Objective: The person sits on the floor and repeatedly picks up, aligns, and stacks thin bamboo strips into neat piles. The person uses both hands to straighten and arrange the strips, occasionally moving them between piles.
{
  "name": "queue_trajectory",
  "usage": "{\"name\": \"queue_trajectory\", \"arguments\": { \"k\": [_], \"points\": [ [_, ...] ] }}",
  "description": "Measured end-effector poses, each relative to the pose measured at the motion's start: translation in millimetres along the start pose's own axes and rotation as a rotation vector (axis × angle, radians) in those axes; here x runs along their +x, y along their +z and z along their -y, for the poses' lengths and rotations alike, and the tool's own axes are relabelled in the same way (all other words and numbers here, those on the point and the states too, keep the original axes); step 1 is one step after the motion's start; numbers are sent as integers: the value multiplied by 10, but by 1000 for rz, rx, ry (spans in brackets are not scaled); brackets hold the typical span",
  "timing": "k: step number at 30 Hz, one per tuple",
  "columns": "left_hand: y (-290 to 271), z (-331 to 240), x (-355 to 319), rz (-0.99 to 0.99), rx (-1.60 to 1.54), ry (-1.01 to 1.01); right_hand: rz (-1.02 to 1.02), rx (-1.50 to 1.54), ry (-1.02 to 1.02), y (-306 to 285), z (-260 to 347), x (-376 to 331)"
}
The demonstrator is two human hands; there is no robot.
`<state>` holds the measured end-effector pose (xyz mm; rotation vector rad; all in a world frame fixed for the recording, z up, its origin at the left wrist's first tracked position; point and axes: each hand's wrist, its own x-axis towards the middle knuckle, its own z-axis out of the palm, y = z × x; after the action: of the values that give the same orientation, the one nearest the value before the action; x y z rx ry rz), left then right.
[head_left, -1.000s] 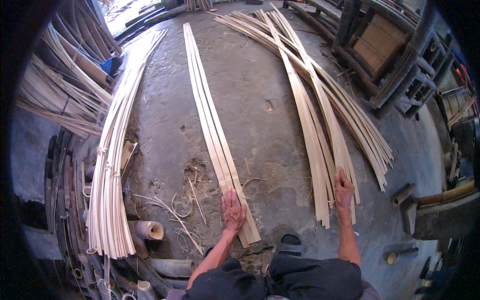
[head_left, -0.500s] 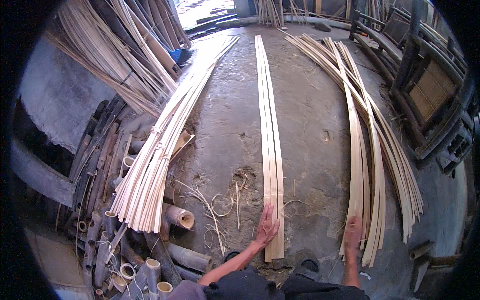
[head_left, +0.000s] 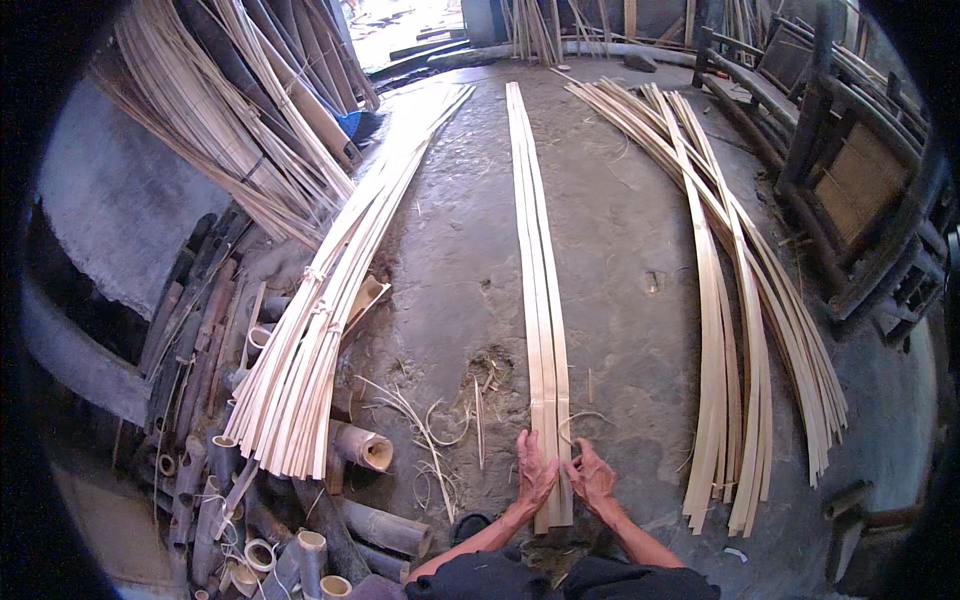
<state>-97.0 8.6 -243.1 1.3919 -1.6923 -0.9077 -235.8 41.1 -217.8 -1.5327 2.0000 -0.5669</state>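
Several long, pale flat bamboo strips [head_left: 540, 330] lie side by side down the middle of the floor, running away from me. Near their closest end, my left hand [head_left: 536, 472] grips their left edge, fingers pointing forward and thumb over the top. Opposite it, my right hand [head_left: 593, 478] is closed at the right edge, its fingers bent and its thumb against the strips. The strip ends stick out toward me between my wrists. To the right lies a looser pile of similar strips [head_left: 712, 400], partly crossing one another; neither hand touches it.
A tied bundle of strips [head_left: 290, 400] lies at left, beside cut bamboo tubes [head_left: 365, 447]. Taller strips [head_left: 190, 110] lean behind it. Thin shavings [head_left: 420, 430] litter the dark floor [head_left: 440, 270]. A dark-framed bamboo chair [head_left: 850, 180] stands at far right.
My right hand has moved left from the right-hand pile to the middle strips. My left hand has slid slightly nearer me and turned from lying flat on them to holding their left edge.
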Motion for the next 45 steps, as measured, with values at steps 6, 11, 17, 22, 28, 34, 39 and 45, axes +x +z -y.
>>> {"name": "queue_trajectory", "arguments": {
  "k": [6, 11, 17, 22, 28, 34, 39, 45],
  "points": [
    [86, 44, -25, 13, -30, -2, -115, -16, -46, 127, 12, -27],
    [79, 56, -25, 13, 6, -1, -50, 275, 105, 136, -13, 31],
    [57, -22, -15, 89, 42, 18, -210, 774, 331, -452, -179, 24],
    [9, 28, -78, 86, 75, 76, -563, 842, 177, -1684, -28, -47],
    [33, 34, -64, 135, 71, 31, -735, 472, 198, -2414, -737, -141],
    [116, -2, -51, 163, 132, 59, -948, 104, 69, -2745, -2259, -123],
    [26, 49, -87, 149, 224, 78, -858, 38, 270, -3341, -2393, -139],
    [31, -7, -85, 166, 204, 55, -894, 46, 268, -3724, -2670, -183]
  ]
}}
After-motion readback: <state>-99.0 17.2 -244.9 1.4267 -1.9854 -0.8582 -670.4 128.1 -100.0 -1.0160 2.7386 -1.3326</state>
